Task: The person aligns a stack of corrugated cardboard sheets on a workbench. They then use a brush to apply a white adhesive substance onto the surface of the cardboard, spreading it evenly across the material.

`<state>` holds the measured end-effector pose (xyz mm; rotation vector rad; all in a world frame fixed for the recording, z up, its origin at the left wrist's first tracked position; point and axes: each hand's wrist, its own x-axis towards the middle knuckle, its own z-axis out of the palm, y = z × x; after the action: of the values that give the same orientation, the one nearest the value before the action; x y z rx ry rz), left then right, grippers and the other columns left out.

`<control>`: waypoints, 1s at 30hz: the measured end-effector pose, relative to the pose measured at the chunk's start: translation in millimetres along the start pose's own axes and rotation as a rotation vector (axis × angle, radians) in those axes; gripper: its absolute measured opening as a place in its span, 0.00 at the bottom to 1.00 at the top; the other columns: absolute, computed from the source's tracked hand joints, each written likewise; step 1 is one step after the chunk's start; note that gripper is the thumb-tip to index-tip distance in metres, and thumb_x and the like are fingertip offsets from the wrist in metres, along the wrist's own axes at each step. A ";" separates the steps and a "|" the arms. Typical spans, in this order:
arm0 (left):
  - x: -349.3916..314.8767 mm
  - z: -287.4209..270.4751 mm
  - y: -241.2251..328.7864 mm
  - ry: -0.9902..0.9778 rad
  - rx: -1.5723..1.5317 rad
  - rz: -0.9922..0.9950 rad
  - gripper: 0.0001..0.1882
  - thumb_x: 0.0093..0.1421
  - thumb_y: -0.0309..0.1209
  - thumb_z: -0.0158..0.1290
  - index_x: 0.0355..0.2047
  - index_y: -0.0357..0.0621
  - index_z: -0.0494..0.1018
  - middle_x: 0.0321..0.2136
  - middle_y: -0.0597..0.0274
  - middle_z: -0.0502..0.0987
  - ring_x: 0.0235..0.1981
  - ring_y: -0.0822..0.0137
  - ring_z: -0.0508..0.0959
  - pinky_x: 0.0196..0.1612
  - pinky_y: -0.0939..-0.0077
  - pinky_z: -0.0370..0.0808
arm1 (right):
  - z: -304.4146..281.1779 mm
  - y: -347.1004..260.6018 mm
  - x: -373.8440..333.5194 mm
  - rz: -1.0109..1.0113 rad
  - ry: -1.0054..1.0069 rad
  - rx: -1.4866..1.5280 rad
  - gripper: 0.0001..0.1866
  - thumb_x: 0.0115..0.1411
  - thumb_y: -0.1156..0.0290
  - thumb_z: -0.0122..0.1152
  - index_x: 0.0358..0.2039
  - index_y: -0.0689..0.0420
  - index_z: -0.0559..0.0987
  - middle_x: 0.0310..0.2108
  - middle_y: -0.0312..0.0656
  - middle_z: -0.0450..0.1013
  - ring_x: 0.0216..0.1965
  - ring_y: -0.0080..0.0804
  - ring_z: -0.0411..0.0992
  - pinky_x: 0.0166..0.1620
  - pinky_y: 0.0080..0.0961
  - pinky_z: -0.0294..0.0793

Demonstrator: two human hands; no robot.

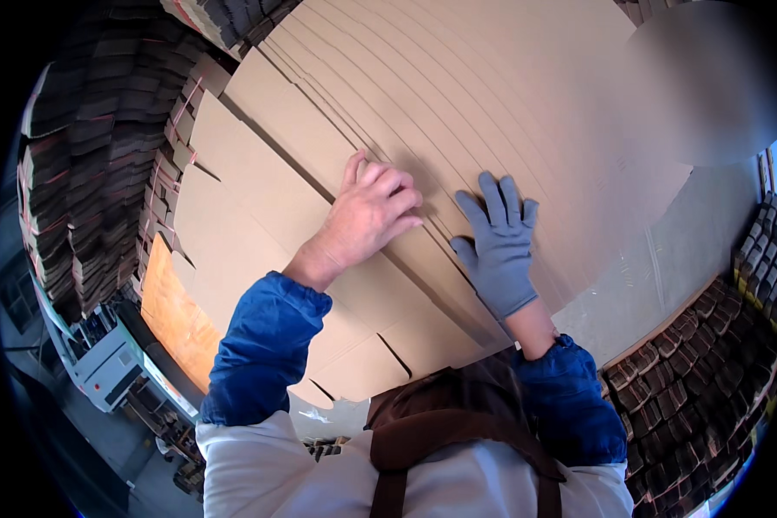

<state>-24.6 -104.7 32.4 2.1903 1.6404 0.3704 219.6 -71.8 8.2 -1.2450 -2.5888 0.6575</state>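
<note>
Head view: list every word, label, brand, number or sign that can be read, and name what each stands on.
No text can be read with certainty.
Cardboard sheets: faint marks toward the right, too small and blurred to read.
Gray-white machine, lower left: any lettering is too small to read.
Gray-gloved right hand: no lettering shows.
Brown apron: no lettering shows.

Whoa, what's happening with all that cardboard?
A person is handling big flat cardboard sheets, which overlap like a row of steps. The bare left hand has its fingers curled near a sheet's edge; whether it is pinching it, I can't tell. The right hand, in a gray glove, rests open on the sheets. More stacked cardboard stands at the left.
</note>
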 end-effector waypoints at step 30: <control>-14.3 19.5 -17.8 0.069 -0.105 0.025 0.23 0.50 0.45 0.68 0.41 0.50 0.74 0.44 0.66 0.71 0.53 0.61 0.68 0.68 0.47 0.58 | -2.1 -3.1 -1.0 0.010 -0.067 -0.036 0.37 0.52 0.61 0.71 0.63 0.49 0.71 0.71 0.48 0.54 0.71 0.56 0.49 0.66 0.65 0.44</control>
<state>-35.6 -116.8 7.2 2.1435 1.5928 0.5323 218.8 -73.6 11.5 -1.2689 -2.6617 0.6682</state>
